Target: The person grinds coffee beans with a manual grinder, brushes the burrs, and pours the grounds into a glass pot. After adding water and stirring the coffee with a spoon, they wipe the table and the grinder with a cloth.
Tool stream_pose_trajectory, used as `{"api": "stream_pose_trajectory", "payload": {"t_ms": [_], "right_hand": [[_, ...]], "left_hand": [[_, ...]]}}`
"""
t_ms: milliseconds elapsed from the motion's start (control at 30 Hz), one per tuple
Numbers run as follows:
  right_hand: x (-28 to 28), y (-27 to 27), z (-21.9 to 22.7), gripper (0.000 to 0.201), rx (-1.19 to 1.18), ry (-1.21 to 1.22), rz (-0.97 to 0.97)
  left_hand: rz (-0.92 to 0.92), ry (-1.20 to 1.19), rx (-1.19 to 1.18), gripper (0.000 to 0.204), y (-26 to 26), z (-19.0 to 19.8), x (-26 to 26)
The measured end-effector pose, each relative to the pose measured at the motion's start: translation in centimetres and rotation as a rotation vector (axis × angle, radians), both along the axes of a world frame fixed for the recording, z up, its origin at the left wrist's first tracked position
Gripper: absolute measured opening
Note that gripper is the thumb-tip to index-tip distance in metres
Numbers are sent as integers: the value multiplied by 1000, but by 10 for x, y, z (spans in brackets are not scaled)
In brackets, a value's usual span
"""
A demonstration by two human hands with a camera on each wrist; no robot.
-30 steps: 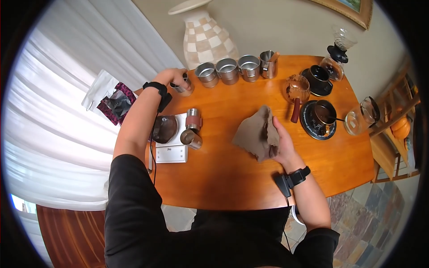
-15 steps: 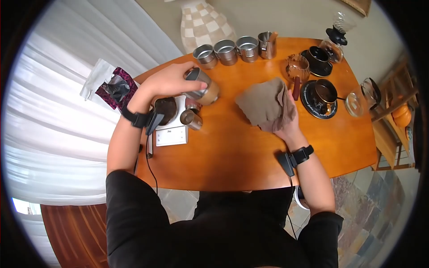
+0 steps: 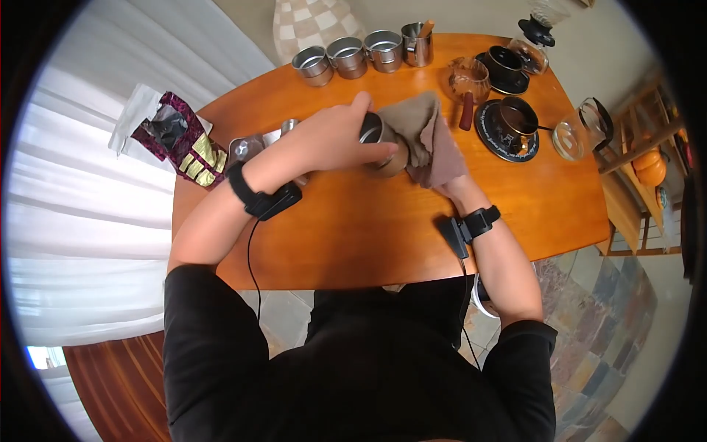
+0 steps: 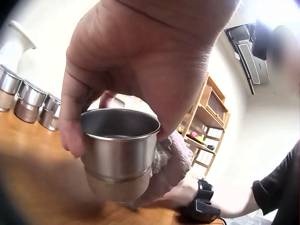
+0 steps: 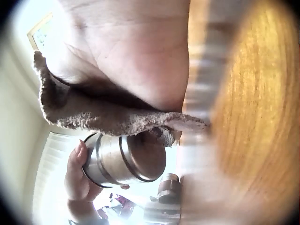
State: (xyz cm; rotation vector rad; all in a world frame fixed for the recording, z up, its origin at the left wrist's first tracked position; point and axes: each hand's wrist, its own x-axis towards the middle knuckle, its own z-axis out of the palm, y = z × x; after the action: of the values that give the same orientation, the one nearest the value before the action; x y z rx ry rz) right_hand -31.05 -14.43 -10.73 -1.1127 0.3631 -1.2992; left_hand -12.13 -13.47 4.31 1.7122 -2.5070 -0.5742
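My left hand (image 3: 331,140) grips a small stainless-steel cup (image 4: 119,150) by its rim from above, thumb on one side and fingers on the other. The cup is raised over the table and tilted toward my right hand. A grey-brown cloth (image 3: 420,132) is held in my right hand (image 3: 458,190), draped over its fingers, which are hidden. In the right wrist view, the base of the steel cup (image 5: 145,159) is right at the edge of the cloth (image 5: 108,117).
Several steel cups (image 3: 346,57) line the table's back edge. At the right are a glass pot with red handle (image 3: 468,82), a cup on a black saucer (image 3: 508,147) and a glass carafe (image 3: 571,140). A coffee bag (image 3: 180,140) stands left. My left forearm partly covers the scale.
My left hand has picked up the steel cup from the back left and brought it right, to the cloth. The right hand has kept the cloth and moved slightly. The head view has shifted.
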Motion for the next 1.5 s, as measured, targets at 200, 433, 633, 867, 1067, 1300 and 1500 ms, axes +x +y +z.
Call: {"api": "stream_pose_trajectory", "payload": {"t_ms": [200,433,633,867,1067,1300,1500], "right_hand": [[-7,-6,2,37,117,116,31],[-7,10,19,55,471,132,384],[-20,21,29,40,387,265,336],[-30,1,12,33,-948,855,-473],[-20,3,21,42,451,-38,585],[-11,0,17,39,736,-246,283],[-18,-10,1,50,519,15,377]], "left_hand": [[-24,-2,-33,73,-10,-18,-8],[-218,306,-66,69,34,-20,-18],[-455,372,-193,67,52,-20,-16],[-572,409,-360,68,48,-17,-5],[-466,169,-569,74,25,3,26],[-51,-125,-543,72,-47,19,114],[186,-402,-305,84,-127,-15,167]]}}
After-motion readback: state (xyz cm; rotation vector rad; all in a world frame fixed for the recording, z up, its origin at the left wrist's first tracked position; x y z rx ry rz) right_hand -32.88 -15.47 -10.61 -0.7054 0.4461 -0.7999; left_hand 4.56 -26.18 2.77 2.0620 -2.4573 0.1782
